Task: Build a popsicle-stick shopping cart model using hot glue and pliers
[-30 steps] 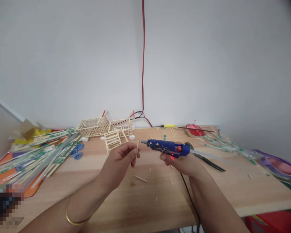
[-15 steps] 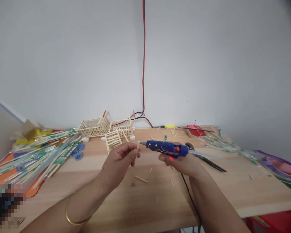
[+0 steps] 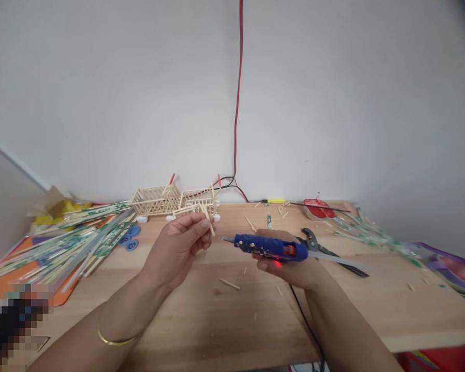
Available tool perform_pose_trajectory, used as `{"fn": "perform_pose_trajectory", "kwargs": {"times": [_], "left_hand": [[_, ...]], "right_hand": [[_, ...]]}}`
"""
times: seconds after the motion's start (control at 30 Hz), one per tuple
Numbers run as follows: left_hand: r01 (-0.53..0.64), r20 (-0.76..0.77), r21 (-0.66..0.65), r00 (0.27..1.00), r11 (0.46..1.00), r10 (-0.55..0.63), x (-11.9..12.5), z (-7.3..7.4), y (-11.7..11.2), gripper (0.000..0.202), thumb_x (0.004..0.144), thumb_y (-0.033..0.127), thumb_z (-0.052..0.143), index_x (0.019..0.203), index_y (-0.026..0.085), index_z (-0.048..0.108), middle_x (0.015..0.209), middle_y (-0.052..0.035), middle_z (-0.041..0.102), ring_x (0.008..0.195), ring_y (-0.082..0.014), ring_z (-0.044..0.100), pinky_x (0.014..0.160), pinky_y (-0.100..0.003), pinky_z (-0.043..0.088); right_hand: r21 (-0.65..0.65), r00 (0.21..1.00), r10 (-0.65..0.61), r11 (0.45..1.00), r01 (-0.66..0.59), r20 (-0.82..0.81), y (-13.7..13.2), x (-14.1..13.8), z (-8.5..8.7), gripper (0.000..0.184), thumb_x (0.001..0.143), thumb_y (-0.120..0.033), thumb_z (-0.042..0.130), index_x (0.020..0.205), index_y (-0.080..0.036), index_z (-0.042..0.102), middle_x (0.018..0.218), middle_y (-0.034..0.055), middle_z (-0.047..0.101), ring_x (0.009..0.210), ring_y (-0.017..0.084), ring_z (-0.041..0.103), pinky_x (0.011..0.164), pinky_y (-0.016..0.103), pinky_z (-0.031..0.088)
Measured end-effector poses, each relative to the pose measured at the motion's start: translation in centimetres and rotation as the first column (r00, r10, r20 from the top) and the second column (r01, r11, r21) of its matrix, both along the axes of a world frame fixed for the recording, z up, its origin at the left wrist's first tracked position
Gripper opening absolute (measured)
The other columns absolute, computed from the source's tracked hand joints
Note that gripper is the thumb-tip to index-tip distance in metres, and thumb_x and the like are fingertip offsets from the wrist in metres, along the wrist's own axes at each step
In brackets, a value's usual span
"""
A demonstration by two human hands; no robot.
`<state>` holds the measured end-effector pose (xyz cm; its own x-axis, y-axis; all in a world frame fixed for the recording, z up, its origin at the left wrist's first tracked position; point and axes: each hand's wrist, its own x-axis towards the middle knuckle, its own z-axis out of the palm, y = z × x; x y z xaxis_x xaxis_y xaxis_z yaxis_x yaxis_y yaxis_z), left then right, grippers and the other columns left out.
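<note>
My left hand (image 3: 182, 243) is closed, thumb against fingers, on a small frame of thin wooden sticks (image 3: 207, 219). Part of that frame is hidden behind the knuckles, and one of its sticks slants down past the fingertips. In my right hand (image 3: 284, 268) is a blue glue gun (image 3: 271, 246), stained with dried bits and lit by a red light. Its metal nozzle points left, a short gap from the stick. A clear glue stick (image 3: 333, 258) juts from its back end.
Two wheeled stick-built carts (image 3: 157, 200) stand by the wall. Bundled sticks (image 3: 101, 243) and blue wheels (image 3: 130, 244) lie left. Black-handled pliers (image 3: 343, 261) lie behind my right wrist. A red dish (image 3: 318, 208) is farther back. The gun's black cord (image 3: 306, 320) runs off the front edge.
The glue gun's nozzle has come away from the stick in my left hand. My left hand has moved left and tilted the stick frame. The view has shifted slightly.
</note>
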<state>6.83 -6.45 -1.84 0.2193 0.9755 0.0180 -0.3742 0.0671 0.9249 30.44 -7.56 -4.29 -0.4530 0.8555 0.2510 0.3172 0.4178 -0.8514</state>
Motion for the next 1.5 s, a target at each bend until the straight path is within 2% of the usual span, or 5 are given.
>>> {"fn": "perform_pose_trajectory", "kwargs": {"times": [0.87, 1.13, 1.23, 1.33, 1.5], "left_hand": [[0.003, -0.023, 0.011, 1.000, 1.000, -0.003, 0.1, 0.2, -0.3, 0.014, 0.076, 0.025, 0.070, 0.070, 0.013, 0.066, 0.060, 0.0025, 0.049, 0.056, -0.0053, 0.041, 0.053, -0.018, 0.033], [-0.029, -0.130, 0.110, 0.991, 0.993, 0.043, -2.3, 2.3, -0.5, 0.014, 0.073, 0.029, 0.072, 0.078, 0.016, 0.071, 0.062, 0.0008, 0.054, 0.056, -0.0072, 0.044, 0.053, -0.020, 0.037], [-0.197, -0.361, 0.434, 0.856, 0.879, 0.370, -5.1, 4.3, -1.1, 0.011, 0.072, 0.026, 0.072, 0.081, 0.020, 0.073, 0.069, -0.0011, 0.062, 0.062, -0.0116, 0.051, 0.057, -0.024, 0.041], [-0.106, -0.537, 0.718, 0.544, 0.688, 0.645, -7.2, 5.6, -1.4, 0.006, 0.076, 0.025, 0.067, 0.081, 0.024, 0.072, 0.081, -0.0001, 0.068, 0.073, -0.0143, 0.058, 0.064, -0.025, 0.044], [0.369, -0.833, 0.552, 0.195, 0.748, 0.518, -7.1, 4.3, 0.6, 0.023, 0.086, 0.027, 0.049, 0.082, 0.020, 0.071, 0.080, -0.0029, 0.070, 0.073, -0.0162, 0.062, 0.068, -0.026, 0.044]], "right_hand": [[-0.048, 0.996, -0.084, 0.995, 0.083, -0.005, -0.3, -0.7, -0.2, 0.028, 0.076, -0.040, 0.068, 0.097, -0.021, 0.067, 0.084, 0.0028, 0.068, 0.070, 0.016, 0.062, 0.060, 0.025, 0.048], [0.165, 0.762, -0.368, 0.928, 0.333, 0.533, 1.8, -1.0, -1.8, 0.034, 0.071, -0.046, 0.071, 0.077, -0.019, 0.052, 0.075, 0.0010, 0.058, 0.064, 0.015, 0.054, 0.054, 0.023, 0.031], [0.217, 0.638, -0.410, 0.907, 0.361, 0.652, 3.1, -0.7, -3.4, 0.034, 0.069, -0.036, 0.073, 0.088, -0.018, 0.051, 0.091, 0.0066, 0.058, 0.074, 0.019, 0.056, 0.057, 0.024, 0.030], [0.164, 0.629, -0.341, 0.932, 0.323, 0.699, 3.8, -0.5, -4.6, 0.028, 0.071, -0.030, 0.069, 0.089, -0.017, 0.052, 0.093, 0.0075, 0.058, 0.078, 0.019, 0.056, 0.059, 0.023, 0.030], [0.090, 0.666, -0.220, 0.970, 0.225, 0.713, 4.1, -0.8, -5.7, 0.021, 0.070, -0.027, 0.069, 0.084, -0.018, 0.055, 0.091, 0.0053, 0.058, 0.075, 0.016, 0.054, 0.060, 0.023, 0.030]]}}
